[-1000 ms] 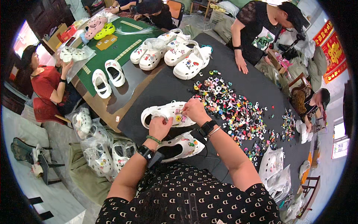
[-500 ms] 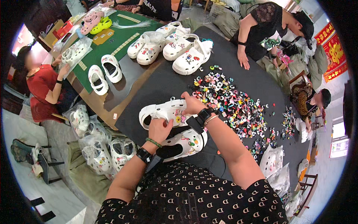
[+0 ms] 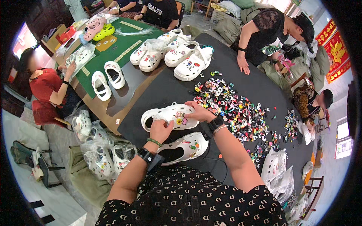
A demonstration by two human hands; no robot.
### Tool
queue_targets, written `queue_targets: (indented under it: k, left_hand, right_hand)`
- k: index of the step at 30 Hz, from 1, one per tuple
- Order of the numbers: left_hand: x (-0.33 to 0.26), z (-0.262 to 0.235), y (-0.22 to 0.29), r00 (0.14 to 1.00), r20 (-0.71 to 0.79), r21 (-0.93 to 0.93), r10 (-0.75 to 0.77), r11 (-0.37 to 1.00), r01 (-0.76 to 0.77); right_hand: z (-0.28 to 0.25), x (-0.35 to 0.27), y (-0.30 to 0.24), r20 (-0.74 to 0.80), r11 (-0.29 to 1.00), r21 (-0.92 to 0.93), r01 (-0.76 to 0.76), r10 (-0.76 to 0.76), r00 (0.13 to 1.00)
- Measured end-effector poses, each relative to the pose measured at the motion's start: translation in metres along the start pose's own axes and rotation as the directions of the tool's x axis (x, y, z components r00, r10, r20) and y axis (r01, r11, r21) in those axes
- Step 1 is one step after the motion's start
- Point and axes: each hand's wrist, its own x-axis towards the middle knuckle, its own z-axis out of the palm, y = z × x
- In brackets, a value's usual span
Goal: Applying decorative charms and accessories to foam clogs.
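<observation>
A white clog [image 3: 169,112] with colourful charms on its toe lies sideways between my hands on the black table. My left hand [image 3: 161,130] is closed on the near rim of its foot opening, with some fingertips hidden inside. My right hand [image 3: 201,113] closes around the toe end, its thumb beside a yellow flower charm [image 3: 178,121] and a pink charm [image 3: 184,121]. Whether those fingers pinch a charm is hard to see. Just nearer to me, a second decorated white clog [image 3: 190,147] points the same way, touched by neither hand.
A heap of loose charms [image 3: 241,116] spreads to the right. Decorated white clogs [image 3: 192,66] stand at the far edge, and two plain white clogs [image 3: 114,74] on the left. Bagged clogs [image 3: 98,158] sit lower left. Across the table, a person's hand [image 3: 243,66] rests on the black surface.
My right hand has shifted slightly right and nearer along the toe, so more of the toe end shows. My left hand keeps its hold. The whole view has tilted a little.
</observation>
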Motion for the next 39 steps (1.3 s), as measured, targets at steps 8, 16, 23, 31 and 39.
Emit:
queue_targets:
  k: [8,16,23,31,39]
  left_hand:
    - [-0.006,0.0,0.001,0.999,-0.025,-0.001,0.04,0.999,-0.04]
    - [-0.009,0.002,0.002,0.999,0.002,0.003,0.049,0.999,-0.049]
    - [-0.004,0.004,0.0,0.991,-0.068,0.046,0.115,0.993,-0.112]
    - [-0.007,-0.009,-0.02,0.989,0.045,0.112,0.143,0.983,-0.148]
    - [-0.019,-0.045,-0.03,0.919,0.153,0.574,0.362,0.725,-0.381]
  right_hand:
    - [-0.005,-0.001,-0.006,0.038,0.999,-0.021,-0.025,0.026,0.999]
    - [0.018,-0.004,-0.008,-0.156,0.997,0.04,-0.064,0.07,0.985]
    - [0.038,0.007,-0.007,-0.375,0.959,-0.244,-0.148,0.047,0.926]
    - [0.015,-0.017,0.007,-0.269,0.969,0.246,0.029,0.04,0.962]
    - [0.017,-0.112,0.07,-0.545,0.999,-0.014,0.041,-0.042,0.838]
